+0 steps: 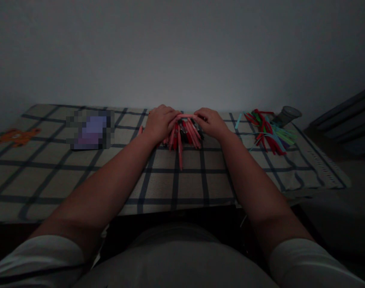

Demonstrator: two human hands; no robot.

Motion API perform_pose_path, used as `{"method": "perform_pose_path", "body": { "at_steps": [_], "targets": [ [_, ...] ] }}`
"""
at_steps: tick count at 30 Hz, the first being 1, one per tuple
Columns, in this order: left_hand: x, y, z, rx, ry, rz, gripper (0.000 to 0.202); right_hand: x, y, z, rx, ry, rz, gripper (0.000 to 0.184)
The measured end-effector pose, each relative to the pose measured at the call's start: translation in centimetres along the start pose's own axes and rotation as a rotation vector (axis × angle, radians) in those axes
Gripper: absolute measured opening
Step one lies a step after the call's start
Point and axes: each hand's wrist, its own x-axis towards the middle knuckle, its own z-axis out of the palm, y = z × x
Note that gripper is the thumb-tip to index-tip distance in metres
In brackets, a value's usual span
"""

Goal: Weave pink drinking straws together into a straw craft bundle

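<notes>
My left hand and my right hand meet at the far middle of a checked tablecloth. Between their fingertips they pinch a pink stick, held level, one end in each hand. Under the hands lies a pile of pink, red and black sticks, with one pink stick pointing toward me. The fingers of both hands are curled and closed on the held stick.
At the right lies a second heap of red, green and blue sticks, with a dark glass jar behind it. A blurred purple object sits at the left and an orange figure at the far left edge. A grey wall stands behind.
</notes>
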Motion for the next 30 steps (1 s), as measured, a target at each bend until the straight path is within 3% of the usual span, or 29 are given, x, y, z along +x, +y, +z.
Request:
{"method": "perform_pose_path", "body": {
  "at_steps": [10,20,30],
  "targets": [
    [0.00,0.55,-0.09,0.011,-0.002,-0.020,0.056,0.04,-0.58,-0.08,0.069,0.014,0.015,0.063],
    [-0.03,0.18,0.16,0.007,-0.021,-0.023,0.052,0.15,-0.35,0.07,0.010,-0.016,0.011,0.045],
    [0.06,-0.24,0.26,-0.037,0.014,0.001,0.053,0.14,-0.53,-0.10,-0.014,-0.033,0.025,0.048]
  ]
}}
